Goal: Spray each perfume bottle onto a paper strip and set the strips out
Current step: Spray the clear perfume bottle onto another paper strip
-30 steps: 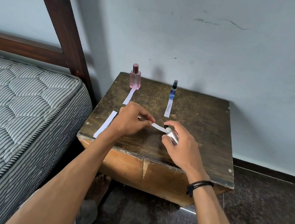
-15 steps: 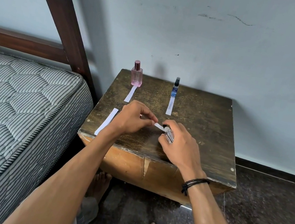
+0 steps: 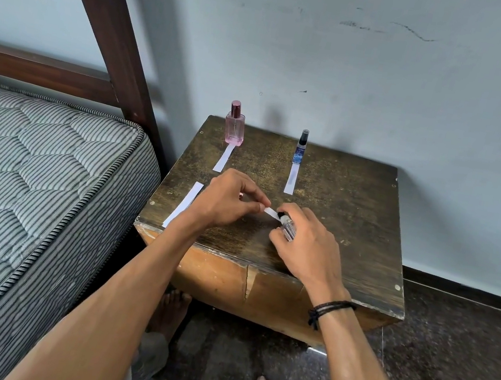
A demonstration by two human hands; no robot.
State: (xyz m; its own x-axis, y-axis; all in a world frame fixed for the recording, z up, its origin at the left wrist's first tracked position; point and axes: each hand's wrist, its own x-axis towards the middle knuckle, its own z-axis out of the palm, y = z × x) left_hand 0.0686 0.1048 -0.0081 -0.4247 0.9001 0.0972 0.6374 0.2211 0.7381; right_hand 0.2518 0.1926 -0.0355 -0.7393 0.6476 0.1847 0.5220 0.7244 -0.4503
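pinching a thin white paper strip [image 3: 272, 212] between thumb and forefinger of the curled left hand [image 3: 226, 205], just over the near middle of the worn, scuffed wooden table [image 3: 354, 214]. wrapping the right hand [image 3: 308, 249] round a small clear spray bottle [image 3: 288, 229], tilted, nozzle right at the strip's end. standing upright at the far edge: a squarish pink glass bottle [image 3: 235, 124] and a slim blue bottle [image 3: 301, 147], with a left strip [image 3: 224, 157] and a right strip [image 3: 291, 178] lying flat just before them. lying near left, a spare strip [image 3: 183, 204]. sitting further left, a striped quilted mattress [image 3: 30, 169].
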